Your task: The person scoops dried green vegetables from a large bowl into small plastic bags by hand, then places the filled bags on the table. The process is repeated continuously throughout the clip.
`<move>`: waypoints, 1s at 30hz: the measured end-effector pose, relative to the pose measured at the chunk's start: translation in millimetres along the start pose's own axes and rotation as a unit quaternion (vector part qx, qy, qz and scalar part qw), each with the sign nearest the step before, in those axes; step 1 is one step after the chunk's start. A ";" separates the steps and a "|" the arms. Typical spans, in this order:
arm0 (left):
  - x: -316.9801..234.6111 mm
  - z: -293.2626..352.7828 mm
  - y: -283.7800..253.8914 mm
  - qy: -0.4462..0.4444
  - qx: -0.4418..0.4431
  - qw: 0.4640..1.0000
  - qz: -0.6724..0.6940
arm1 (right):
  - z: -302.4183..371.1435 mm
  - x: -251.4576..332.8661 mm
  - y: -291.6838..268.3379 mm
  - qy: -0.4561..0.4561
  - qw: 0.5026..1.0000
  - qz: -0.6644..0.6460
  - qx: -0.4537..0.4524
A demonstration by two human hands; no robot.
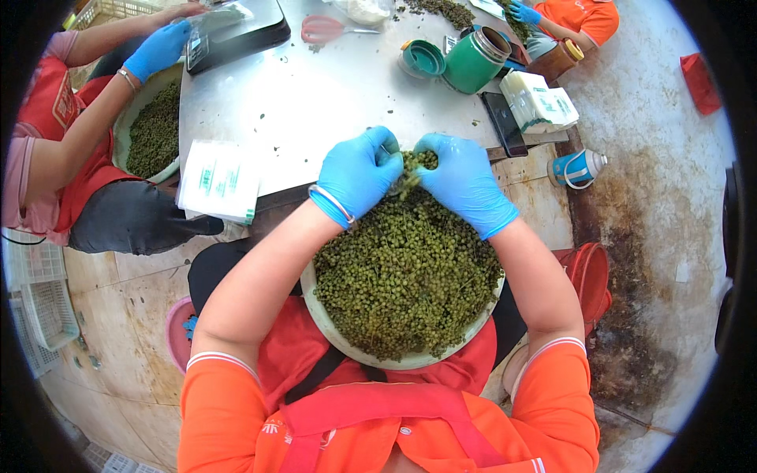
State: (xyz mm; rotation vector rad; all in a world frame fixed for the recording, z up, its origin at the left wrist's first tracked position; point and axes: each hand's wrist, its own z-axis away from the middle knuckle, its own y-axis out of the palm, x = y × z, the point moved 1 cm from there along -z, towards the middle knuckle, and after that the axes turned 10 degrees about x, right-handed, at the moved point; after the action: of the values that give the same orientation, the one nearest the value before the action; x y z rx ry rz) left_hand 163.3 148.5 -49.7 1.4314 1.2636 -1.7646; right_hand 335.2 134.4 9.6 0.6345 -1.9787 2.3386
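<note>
A pale round basin [339, 344] rests on my lap, heaped with small green peppercorn-like berries [402, 276] on thin stems. Over its far edge, by the table, my two blue-gloved hands are close together, thumbs facing each other. My left hand [356, 169] is closed, its fingertips pinching at a sprig of the green berries [410, 180]. From the other side my right hand [464, 180] is also closed on the sprig, thumb and fingers pressed together. The fingertips partly hide what lies between them.
The metal table [315, 102] holds a stack of white printed packets [221, 180], red-handled scissors [327, 29], a green jar [475, 59] and a dark phone [503, 124]. At left a co-worker's gloved hand [160, 50] is near a black tray [244, 39]. A blue flask [576, 168] stands at right.
</note>
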 end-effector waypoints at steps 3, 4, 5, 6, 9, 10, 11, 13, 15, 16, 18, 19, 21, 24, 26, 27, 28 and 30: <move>4.9 2.3 -0.1 -0.004 -0.016 1.000 -0.025 | 12.0 2.6 1.7 -0.016 0.973 -0.225 0.043; 7.1 0.6 -0.8 -0.008 -0.021 0.999 -0.026 | 16.2 1.5 0.4 -0.014 0.942 -0.330 0.062; 8.7 1.2 -1.6 -0.011 -0.016 1.000 -0.004 | 16.7 -0.5 -1.8 0.000 0.943 -0.323 0.075; 9.2 2.4 -2.7 -0.014 -0.010 1.000 0.018 | 15.7 -2.9 -4.2 0.013 0.945 -0.316 0.088; 1.6 3.3 -1.7 -0.011 -0.002 0.998 0.066 | 7.1 -12.8 -7.6 0.033 0.962 -0.261 0.077; -0.5 4.4 -1.0 -0.008 -0.002 0.997 0.079 | 4.1 -22.5 -2.5 0.015 0.967 -0.249 0.055; -0.6 4.9 0.5 0.002 -0.006 0.996 0.085 | 2.9 -30.8 4.0 -0.004 0.971 -0.236 0.033; 0.6 6.3 4.7 0.020 -0.013 0.995 0.097 | -0.5 -32.7 13.5 -0.004 0.961 -0.255 0.106; -3.6 11.0 9.7 0.078 -0.026 0.997 -0.004 | -8.3 -27.8 15.4 0.005 0.973 -0.134 0.190; -5.9 12.7 10.6 0.107 -0.034 0.992 -0.055 | -9.9 -27.6 24.7 0.008 0.980 -0.110 0.165; -7.1 13.2 11.3 0.079 -0.047 0.991 -0.092 | -10.2 -34.7 23.1 0.030 0.976 -0.119 0.180; -6.3 14.4 9.7 0.064 -0.058 0.990 -0.111 | -11.3 -32.7 18.6 0.037 0.974 -0.122 0.189; 0.9 12.7 3.2 0.057 -0.051 0.990 -0.118 | -0.8 -33.5 5.7 0.039 0.940 -0.271 0.205; 7.4 12.5 4.8 0.041 -0.031 0.993 -0.108 | 19.7 -40.4 1.9 0.006 0.950 -0.241 0.197; 7.3 9.9 7.4 0.035 -0.018 0.996 -0.083 | 15.0 -35.2 4.2 -0.004 0.954 -0.229 0.191; 7.2 8.7 8.4 0.032 -0.011 0.997 -0.070 | 14.9 -29.8 2.3 0.014 0.949 -0.242 0.201; 9.1 7.6 7.6 0.016 -0.016 0.999 -0.040 | 12.7 -23.3 -1.4 0.019 0.958 -0.242 0.156; 9.1 5.5 5.6 0.009 -0.029 0.998 0.054 | 9.2 -11.0 -6.7 0.028 0.968 -0.241 0.065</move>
State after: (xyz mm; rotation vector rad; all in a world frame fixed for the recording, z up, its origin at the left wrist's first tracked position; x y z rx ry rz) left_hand 162.9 142.6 -60.1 1.4567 1.2135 -1.6350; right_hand 349.7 129.7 13.6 0.9208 -1.4461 2.1585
